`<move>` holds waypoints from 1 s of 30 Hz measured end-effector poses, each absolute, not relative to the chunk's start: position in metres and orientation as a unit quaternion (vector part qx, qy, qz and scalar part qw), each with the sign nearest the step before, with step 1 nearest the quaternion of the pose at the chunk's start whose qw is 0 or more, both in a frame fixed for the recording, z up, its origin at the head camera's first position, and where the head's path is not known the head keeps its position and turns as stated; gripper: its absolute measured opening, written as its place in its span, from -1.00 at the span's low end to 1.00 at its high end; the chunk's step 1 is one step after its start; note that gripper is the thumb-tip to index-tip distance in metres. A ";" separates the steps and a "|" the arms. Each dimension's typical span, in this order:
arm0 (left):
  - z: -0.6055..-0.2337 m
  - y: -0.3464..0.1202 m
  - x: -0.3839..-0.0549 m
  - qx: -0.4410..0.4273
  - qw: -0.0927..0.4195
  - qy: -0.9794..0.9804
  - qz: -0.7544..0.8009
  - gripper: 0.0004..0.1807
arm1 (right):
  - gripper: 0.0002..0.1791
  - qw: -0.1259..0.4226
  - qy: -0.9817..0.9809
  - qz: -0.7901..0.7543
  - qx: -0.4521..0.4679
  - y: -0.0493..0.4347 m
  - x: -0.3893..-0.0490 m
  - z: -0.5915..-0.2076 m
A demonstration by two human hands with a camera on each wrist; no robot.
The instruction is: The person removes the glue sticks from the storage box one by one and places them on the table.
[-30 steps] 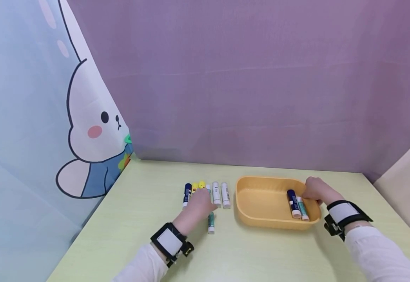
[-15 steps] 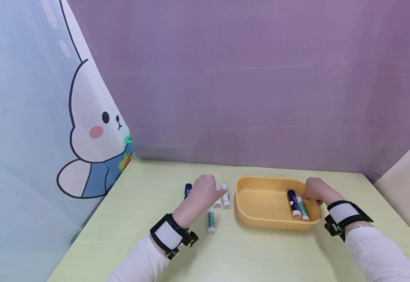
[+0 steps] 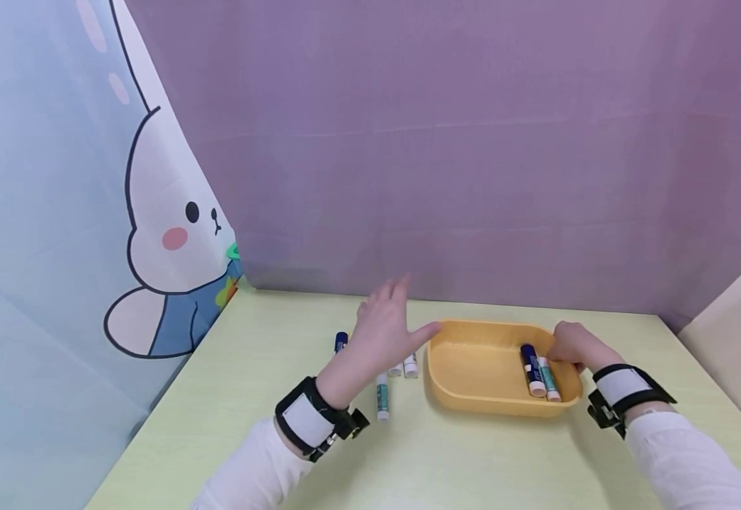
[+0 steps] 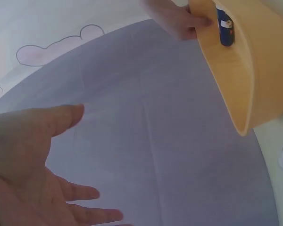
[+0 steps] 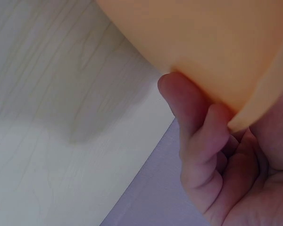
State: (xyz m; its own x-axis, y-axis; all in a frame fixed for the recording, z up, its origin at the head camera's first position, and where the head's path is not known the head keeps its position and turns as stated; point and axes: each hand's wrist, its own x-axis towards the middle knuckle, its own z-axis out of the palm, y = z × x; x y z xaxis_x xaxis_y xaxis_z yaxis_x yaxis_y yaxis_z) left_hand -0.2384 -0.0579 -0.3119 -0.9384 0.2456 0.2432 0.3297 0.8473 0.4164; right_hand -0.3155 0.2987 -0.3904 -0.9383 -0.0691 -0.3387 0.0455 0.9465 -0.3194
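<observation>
My left hand [image 3: 383, 329] is raised above the table, fingers spread and palm bare in the left wrist view. In the head view its thumb overlaps the left corner of a yellow-orange plastic basket [image 3: 482, 372]. My right hand [image 3: 576, 343] holds the basket's right rim, thumb on one side and curled fingers [image 5: 198, 146] against the outer wall. Inside, near that hand, lie a dark blue glue stick [image 3: 532, 370] and a slimmer green-and-white glue stick [image 3: 548, 379]. Behind and below my left hand are another green-and-white glue stick [image 3: 382, 398], white tubes [image 3: 411, 365] and a dark blue tube [image 3: 341, 342], partly hidden.
The pale wood-grain table [image 3: 466, 460] ends at a purple cloth [image 3: 447, 163] behind it. A light blue cloth with a cartoon animal [image 3: 173, 205] hangs at the left.
My left hand has risen from the row of tubes, moved away and to the right, and spread its fingers. My right hand stays on the basket rim; the basket's contents look unchanged.
</observation>
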 end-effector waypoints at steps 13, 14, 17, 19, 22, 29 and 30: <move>-0.301 -0.024 -0.240 -0.184 0.115 -0.947 -0.238 0.14 | -0.87 0.172 0.971 -0.164 -0.006 0.300 -0.316 -0.391; -0.301 -0.020 -0.240 -0.185 0.113 -0.946 -0.239 0.13 | -0.87 0.172 0.971 -0.164 -0.006 0.300 -0.316 -0.391; -0.301 -0.010 -0.241 -0.193 0.101 -0.947 -0.238 0.13 | -0.87 0.172 0.971 -0.165 -0.005 0.300 -0.316 -0.391; -0.304 -0.002 -0.241 -0.199 0.094 -0.946 -0.237 0.12 | -0.88 0.173 0.971 -0.166 -0.004 0.300 -0.316 -0.391; -0.312 0.009 -0.240 -0.210 0.088 -0.946 -0.232 0.12 | -0.87 0.175 0.971 -0.165 -0.002 0.300 -0.316 -0.391; -0.335 0.034 -0.237 -0.217 0.069 -0.947 -0.225 0.13 | -0.83 0.181 0.969 -0.165 0.000 0.299 -0.317 -0.389; -0.337 0.038 -0.237 -0.217 0.067 -0.948 -0.222 0.13 | -0.82 0.182 0.969 -0.165 -0.001 0.298 -0.317 -0.389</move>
